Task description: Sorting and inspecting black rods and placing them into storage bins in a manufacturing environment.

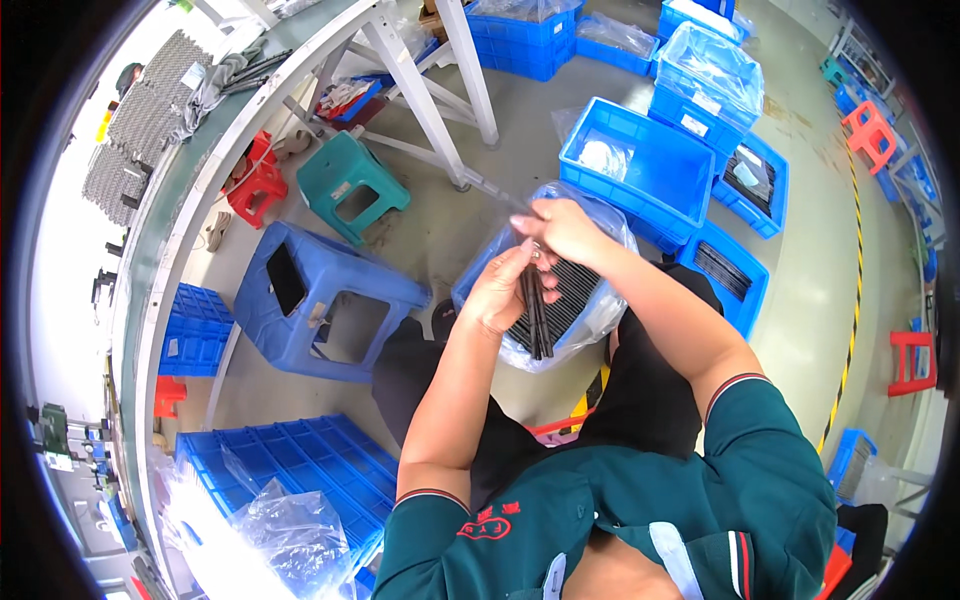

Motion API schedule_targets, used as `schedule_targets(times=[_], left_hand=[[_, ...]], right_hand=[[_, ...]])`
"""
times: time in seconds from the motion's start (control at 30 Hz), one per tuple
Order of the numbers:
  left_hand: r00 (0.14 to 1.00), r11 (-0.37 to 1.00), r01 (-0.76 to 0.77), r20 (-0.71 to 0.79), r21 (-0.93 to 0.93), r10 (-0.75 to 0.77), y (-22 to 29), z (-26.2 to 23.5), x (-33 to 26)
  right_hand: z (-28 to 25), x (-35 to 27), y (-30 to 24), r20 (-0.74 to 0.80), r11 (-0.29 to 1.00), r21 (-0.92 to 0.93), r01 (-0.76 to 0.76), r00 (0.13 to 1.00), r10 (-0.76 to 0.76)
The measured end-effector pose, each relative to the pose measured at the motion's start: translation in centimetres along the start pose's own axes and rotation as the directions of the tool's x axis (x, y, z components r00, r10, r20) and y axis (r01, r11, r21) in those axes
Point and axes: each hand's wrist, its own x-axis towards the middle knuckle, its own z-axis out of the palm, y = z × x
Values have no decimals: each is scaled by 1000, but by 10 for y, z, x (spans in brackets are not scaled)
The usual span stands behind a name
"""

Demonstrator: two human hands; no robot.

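Observation:
My left hand (pixel 503 283) is closed round a small bundle of thin black rods (pixel 540 325), which hang downward from its fingers. Just above and to the right, my right hand (pixel 567 232) has its fingers pinched together by the top of the bundle; what lies between them is too small to make out. Under both hands, between my knees, stands a bin lined with a clear plastic bag (pixel 618 222). Many more black rods (pixel 575 300) lie in it side by side in a row. My hands and the held bundle cover part of them.
Ahead to the right are a blue crate (pixel 640 185) and stacked blue bins (pixel 700 105). A smaller blue tray (pixel 745 310) holds dark rods. To the left stand a blue stool (pixel 300 310) with a phone on it, a green stool (pixel 350 180) and a workbench (pixel 205 190).

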Motion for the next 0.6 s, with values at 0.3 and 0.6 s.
schedule_targets(times=[0.3, 0.6], left_hand=[[971, 979, -150, -207, -137, 119, 9, -7, -1], [779, 844, -499, -529, -198, 336, 42, -31, -7]], right_hand=[[6, 3, -1, -76, 970, -244, 20, 996, -40], [9, -35, -4, 260, 958, 232, -167, 960, 104]])
